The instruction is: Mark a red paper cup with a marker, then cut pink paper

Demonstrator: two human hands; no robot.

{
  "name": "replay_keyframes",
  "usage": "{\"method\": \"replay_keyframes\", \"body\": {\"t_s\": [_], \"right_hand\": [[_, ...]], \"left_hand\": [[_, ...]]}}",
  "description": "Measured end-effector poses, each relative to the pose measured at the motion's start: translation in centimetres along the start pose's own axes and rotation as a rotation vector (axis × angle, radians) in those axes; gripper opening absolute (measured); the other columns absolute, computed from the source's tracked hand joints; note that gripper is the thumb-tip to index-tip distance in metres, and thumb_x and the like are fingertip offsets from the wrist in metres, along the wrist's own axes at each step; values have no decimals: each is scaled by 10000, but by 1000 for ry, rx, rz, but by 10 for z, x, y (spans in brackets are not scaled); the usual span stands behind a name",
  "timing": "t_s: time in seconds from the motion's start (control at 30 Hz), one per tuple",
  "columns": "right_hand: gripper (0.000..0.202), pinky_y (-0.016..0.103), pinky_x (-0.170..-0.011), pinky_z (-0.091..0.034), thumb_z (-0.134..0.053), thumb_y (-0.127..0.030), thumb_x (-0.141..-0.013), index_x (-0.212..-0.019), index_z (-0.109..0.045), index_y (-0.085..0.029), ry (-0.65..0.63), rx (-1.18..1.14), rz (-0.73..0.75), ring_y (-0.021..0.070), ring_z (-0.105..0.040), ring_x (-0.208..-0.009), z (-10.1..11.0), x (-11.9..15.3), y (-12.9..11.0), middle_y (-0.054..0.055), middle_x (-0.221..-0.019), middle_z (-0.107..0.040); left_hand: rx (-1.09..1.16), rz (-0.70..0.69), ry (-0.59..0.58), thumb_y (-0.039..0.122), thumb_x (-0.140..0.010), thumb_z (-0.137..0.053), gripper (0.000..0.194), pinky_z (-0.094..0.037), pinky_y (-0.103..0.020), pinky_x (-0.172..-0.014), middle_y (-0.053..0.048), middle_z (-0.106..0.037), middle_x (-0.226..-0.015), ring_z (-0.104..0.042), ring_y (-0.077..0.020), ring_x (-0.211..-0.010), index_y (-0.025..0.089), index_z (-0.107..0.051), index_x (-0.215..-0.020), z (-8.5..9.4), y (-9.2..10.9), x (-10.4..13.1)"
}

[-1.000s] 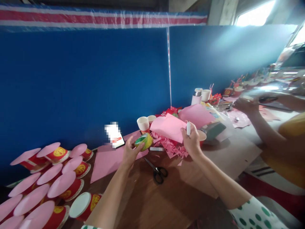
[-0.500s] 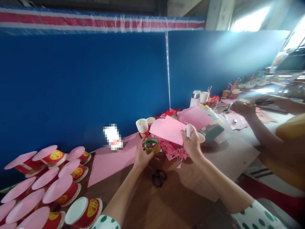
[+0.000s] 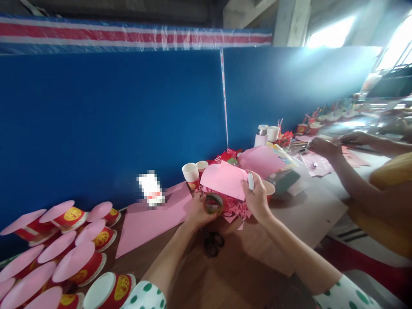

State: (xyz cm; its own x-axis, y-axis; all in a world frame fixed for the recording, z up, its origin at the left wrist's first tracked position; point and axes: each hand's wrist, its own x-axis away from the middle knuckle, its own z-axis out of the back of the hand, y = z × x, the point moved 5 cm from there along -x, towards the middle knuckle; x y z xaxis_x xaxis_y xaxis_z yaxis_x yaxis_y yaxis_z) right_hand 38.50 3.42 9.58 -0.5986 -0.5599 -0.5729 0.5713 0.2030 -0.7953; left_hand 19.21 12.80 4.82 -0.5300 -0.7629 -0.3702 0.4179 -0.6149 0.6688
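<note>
My left hand [image 3: 197, 212] is closed around a roll of tape [image 3: 219, 198], its fingers and thumb on the rim. In my right hand [image 3: 258, 198] are a sheet of pink paper [image 3: 223, 178] and a white capped pen [image 3: 250, 180], which stands upright between thumb and fingers. The sheet's left part reaches over the roll of tape; I cannot tell whether they touch. Below the left hand, black-handled scissors [image 3: 213, 244] lie on the brown table [image 3: 238, 266], their blades mostly hidden. Pink paper scraps [image 3: 236, 208] are heaped behind the hands.
Red paper cups with pink discs [image 3: 75, 262] crowd the left side. A large pink sheet [image 3: 151, 219] lies beside them. White cups [image 3: 190, 172] and a flask [image 3: 261, 136] stand near the blue partition [image 3: 128, 107]. At right, a co-worker's hands [image 3: 325, 148] are busy over the table.
My left hand has moved slightly right with the roll of tape, closer under the pink sheet. My right hand keeps hold of the sheet and pen. The view has shifted a little.
</note>
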Motion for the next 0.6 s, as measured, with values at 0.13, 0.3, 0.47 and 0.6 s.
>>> {"method": "replay_keyframes", "body": {"t_s": [0.13, 0.3, 0.47, 0.6], "right_hand": [[380, 333, -783, -437, -493, -318, -807, -1152, -508, -158, -15, -18, 7, 212, -567, -878, -3, 2, -1, 92, -994, -622], [367, 318, -782, -434, -494, -303, -813, -1154, -498, -166, -30, -49, 12, 198, -565, -868, -6, 5, -2, 79, -984, -616], [365, 323, -782, -434, -489, -311, -818, -1151, -499, -161, -14, -53, 10, 199, -564, -862, -5, 4, -3, 81, -980, -617], [372, 335, -788, -432, -500, -315, -812, -1148, -506, -157, 42, -29, 0, 202, -563, -859, -4, 2, -7, 88, -990, -616]], "left_hand": [[-125, -78, -108, 296, -477, -725, 559, -396, -403, -920, -113, -514, -1164, -442, -309, -1114, 184, -597, -1010, 11, 2, 4], [-304, -79, -181, 280, -551, -679, 731, -338, -435, -972, -149, -384, -1327, -340, -321, -1219, 153, -444, -1231, 8, 3, 8], [-504, -124, -144, 295, -800, -470, 279, -349, -377, -922, -108, -569, -1092, -471, -251, -1069, 192, -621, -1011, 8, 23, 1], [-621, 26, -333, 241, -799, -464, 225, -378, -393, -824, -118, -646, -872, -550, -261, -908, 181, -681, -816, -9, 21, -15]]}}
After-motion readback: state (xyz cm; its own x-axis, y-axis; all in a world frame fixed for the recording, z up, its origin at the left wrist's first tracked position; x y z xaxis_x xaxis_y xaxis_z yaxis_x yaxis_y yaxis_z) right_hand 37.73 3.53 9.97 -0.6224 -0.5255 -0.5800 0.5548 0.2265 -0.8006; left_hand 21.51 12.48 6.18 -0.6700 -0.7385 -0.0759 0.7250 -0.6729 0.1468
